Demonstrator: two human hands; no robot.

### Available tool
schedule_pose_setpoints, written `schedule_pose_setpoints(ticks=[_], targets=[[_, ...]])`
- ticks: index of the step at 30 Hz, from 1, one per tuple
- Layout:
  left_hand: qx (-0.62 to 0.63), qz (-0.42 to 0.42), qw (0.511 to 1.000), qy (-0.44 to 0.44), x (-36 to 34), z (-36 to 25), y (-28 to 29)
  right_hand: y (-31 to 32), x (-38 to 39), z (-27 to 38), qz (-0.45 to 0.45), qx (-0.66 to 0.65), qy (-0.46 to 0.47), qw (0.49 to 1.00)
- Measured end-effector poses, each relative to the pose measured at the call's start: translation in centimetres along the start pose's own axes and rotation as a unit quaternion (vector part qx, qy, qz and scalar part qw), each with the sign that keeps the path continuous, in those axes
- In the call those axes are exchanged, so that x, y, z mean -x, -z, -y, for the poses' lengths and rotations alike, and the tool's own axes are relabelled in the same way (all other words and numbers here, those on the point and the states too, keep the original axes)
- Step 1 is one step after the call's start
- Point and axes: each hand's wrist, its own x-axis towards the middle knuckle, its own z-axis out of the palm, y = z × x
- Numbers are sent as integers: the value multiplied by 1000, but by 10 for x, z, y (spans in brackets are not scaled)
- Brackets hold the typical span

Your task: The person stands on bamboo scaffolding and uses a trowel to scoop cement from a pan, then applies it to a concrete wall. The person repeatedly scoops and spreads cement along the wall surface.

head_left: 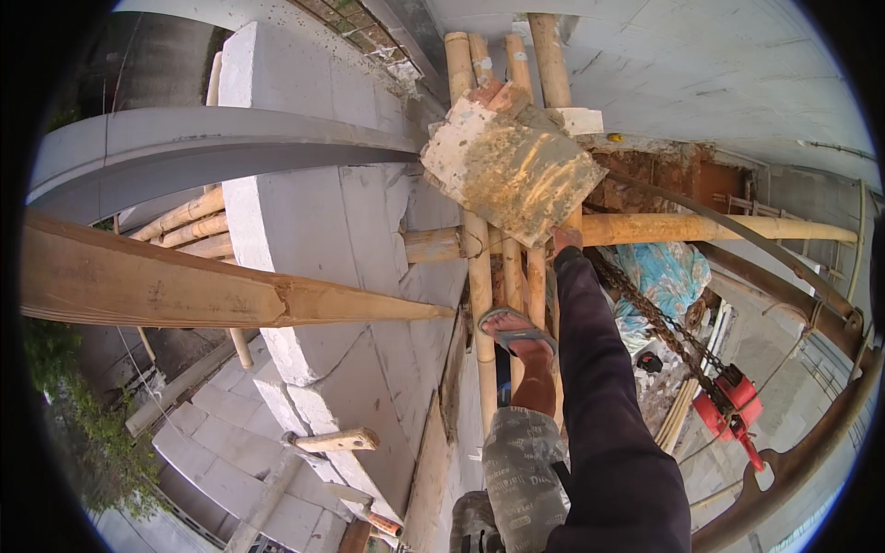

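My right hand (567, 239) reaches forward in a dark sleeve and grips the near edge of a mortar-smeared board (530, 175). Only a little of the hand shows; the fingers under the edge are hidden. The board lies tilted across upright-running bamboo poles (483, 323), with a reddish broken piece (502, 97) at its far end. No part of my left hand is in view. On the pale block wall to the left lie a hammer (336, 441) with a wooden handle and a trowel (373, 516) with an orange-brown handle.
My sandalled foot (518, 330) stands on the bamboo. A grey steel beam (230, 152) and a long timber (184, 286) cross at left beside the block wall (323, 230). At right hang a red chain hoist (728, 405) and its chain, near a blue sheet (668, 276).
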Motion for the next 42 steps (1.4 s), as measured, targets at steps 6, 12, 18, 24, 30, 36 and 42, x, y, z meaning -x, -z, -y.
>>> schedule_pose_setpoints(ticks=[6, 12, 18, 24, 30, 36, 42], targets=[[-10, 18, 999, 27, 13, 4, -1, 13, 39, 28, -58, -280, -60, 956], [14, 21, 999, 25, 81, 47, -6, 154, 181, 113, -167, -303, 223, 911], [-9, 42, 999, -23, 157, 178, -27, 278, 321, 139, -359, 111, 416, 828], [-229, -49, 943, -238, 152, 369, -104, 379, 467, 106, -311, 244, 526, 753], [388, -93, 917, -9, 163, 390, -79, 387, 727, 101, -114, 342, 595, 718], [329, -172, 926, -72, 193, 456, -57, 332, 899, 69, 32, 396, 710, 582], [370, -181, 886, -210, 258, 435, 18, 269, 993, 35, 155, 462, 744, 456]])
